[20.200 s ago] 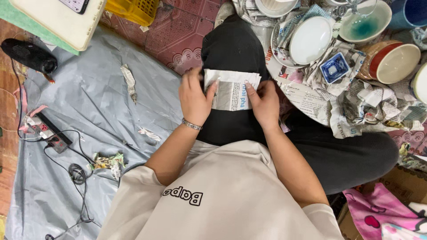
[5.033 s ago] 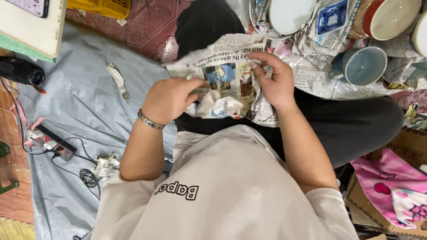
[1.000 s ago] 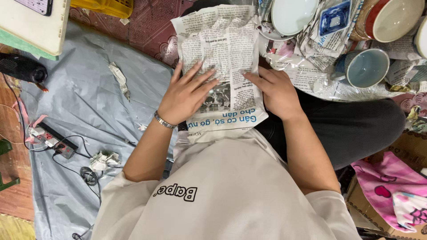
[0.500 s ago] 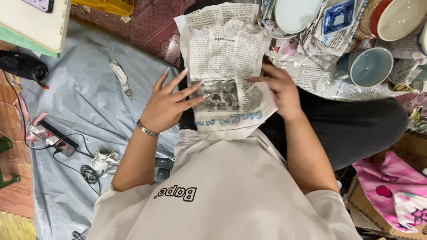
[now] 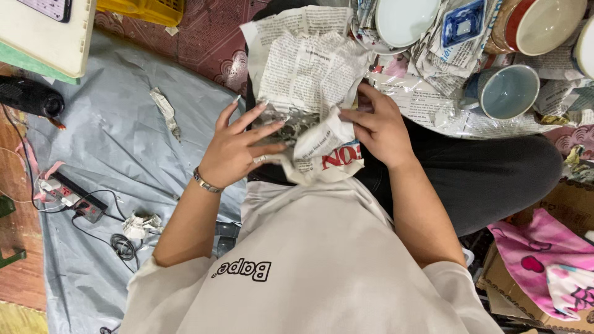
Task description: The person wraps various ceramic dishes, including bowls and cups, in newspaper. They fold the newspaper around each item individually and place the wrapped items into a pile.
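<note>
Floor: you sit on a grey plastic sheet spread over a dark red patterned mat, a power strip with cables near the sheet's left edge.
Newspaper sheet: it lies on your lap over your dark trousers, top part spread out, bottom part crumpled into a wad between your hands.
Left hand: your fingers are spread open, fingertips pressing the crumpled paper from the left.
Right hand: your fingers are closed on the crumpled edge, pinching it.
Dishes: just beyond your right hand, a pale blue cup, a white plate and a red-rimmed bowl sit among more newspaper.
Lower right: a cardboard box holds pink cloth.
</note>
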